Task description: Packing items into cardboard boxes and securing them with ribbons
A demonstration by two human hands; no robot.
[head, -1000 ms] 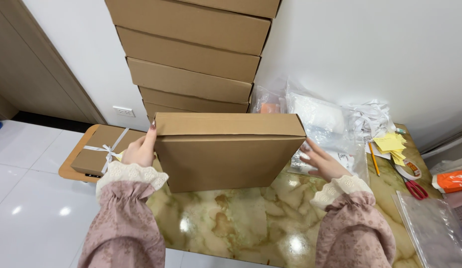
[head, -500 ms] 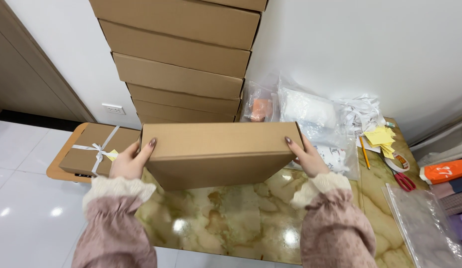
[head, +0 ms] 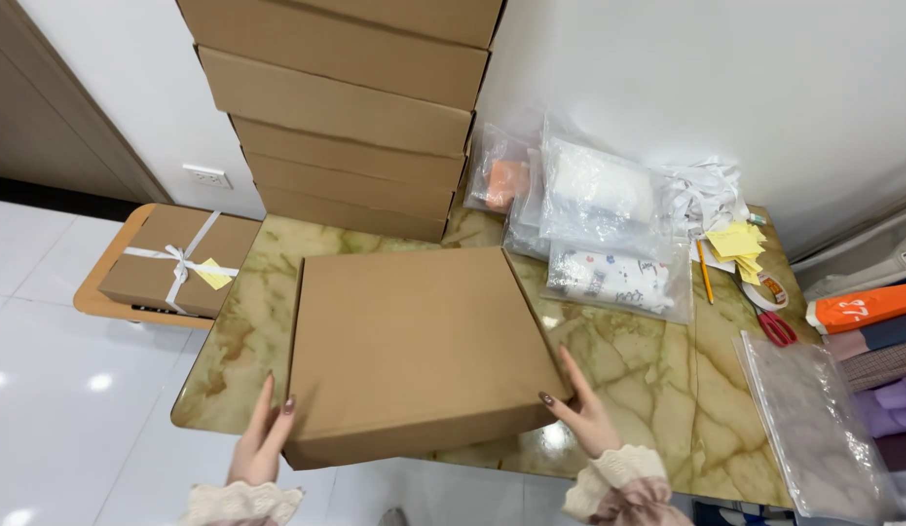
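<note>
A flat brown cardboard box (head: pixel 414 346) lies closed on the marble-patterned table (head: pixel 647 380), its near edge overhanging the table's front. My left hand (head: pixel 263 438) rests flat against the box's near left corner, fingers straight. My right hand (head: pixel 581 404) touches the near right corner, fingers spread along the side. Neither hand wraps around the box.
A tall stack of similar cardboard boxes (head: pixel 351 107) stands at the table's back left. Clear plastic bags of fabric (head: pixel 599 224) lie behind the box. Yellow notes (head: pixel 735 242), a pencil, red scissors (head: pixel 776 326) and an empty clear bag (head: pixel 813 419) sit at right. A ribbon-tied box (head: pixel 175 258) rests on a low stool at left.
The box was held upright between both hands above the table; it has now been tipped down and laid flat, and the hands have slid to its near corners.
</note>
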